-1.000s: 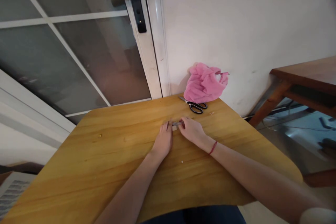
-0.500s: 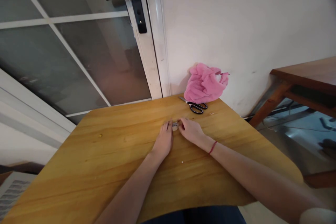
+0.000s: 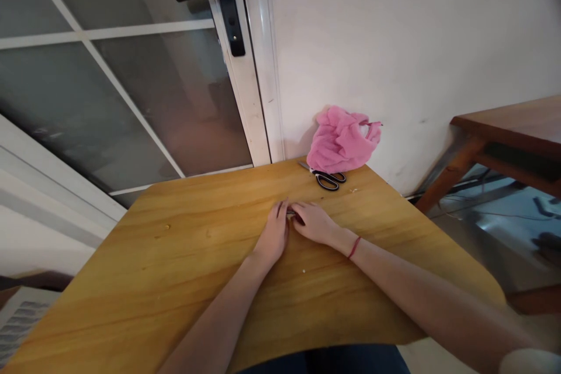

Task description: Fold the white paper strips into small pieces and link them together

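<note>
The person's left hand (image 3: pixel 272 235) and right hand (image 3: pixel 316 224) are on the table (image 3: pixel 205 298), side by side, with a small item (image 3: pixel 290 214) between them. Behind the right hand, near the far edge, lie scissors (image 3: pixel 328 180); a cloth (image 3: pixel 342 143) sits just behind these, before the wall (image 3: pixel 394 41). Left of the wall, behind the table, stands a door (image 3: pixel 175 93). A bench (image 3: pixel 517 120) stands right of the table. A crumb (image 3: pixel 304 271) lies before the hands.

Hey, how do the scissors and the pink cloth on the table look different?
The scissors have black handles, while the cloth is pink. The scissors lie flat; the cloth is bunched into a heap. The cloth looks bigger than the visible part of the scissors. Both sit near the table's far edge.
</note>
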Motion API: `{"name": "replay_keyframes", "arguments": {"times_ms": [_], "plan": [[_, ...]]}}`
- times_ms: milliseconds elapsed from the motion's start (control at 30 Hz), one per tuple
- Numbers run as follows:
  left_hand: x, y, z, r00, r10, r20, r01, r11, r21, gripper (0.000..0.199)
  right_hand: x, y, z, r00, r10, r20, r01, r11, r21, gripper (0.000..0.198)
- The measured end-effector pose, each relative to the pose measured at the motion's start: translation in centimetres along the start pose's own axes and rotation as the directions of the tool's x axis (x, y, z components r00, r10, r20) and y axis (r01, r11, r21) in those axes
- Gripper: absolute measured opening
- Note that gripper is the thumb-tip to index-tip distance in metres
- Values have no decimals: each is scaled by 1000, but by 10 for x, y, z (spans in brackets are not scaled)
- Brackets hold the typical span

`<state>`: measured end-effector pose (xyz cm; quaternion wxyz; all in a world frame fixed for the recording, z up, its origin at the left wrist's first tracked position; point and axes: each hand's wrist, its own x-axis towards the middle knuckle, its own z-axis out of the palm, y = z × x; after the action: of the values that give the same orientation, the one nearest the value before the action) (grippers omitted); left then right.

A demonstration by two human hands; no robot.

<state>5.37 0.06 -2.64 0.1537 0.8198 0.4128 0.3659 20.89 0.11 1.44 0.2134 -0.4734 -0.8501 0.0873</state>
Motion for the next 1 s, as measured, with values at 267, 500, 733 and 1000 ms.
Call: {"name": "replay_keyframes", "arguments": {"times_ms": [267,500,733,1000], "plan": [[4,4,-2,995,-90,-31,87,991,-100,60,2,0,-3,998,38,41,-39,999,21,14],[6,8,-7,976,-218,-18,206,942,-264,68,2,1,-2,999,31,45,-33,999,31,11],[8,14,-8,965,-252,-71,201,887,-416,61,1,2,-2,995,94,15,-94,995,41,16],[12,13,-17,933,-354,-62,300,862,-409,23,2,2,-1,990,135,-36,-131,987,95,13]]}}
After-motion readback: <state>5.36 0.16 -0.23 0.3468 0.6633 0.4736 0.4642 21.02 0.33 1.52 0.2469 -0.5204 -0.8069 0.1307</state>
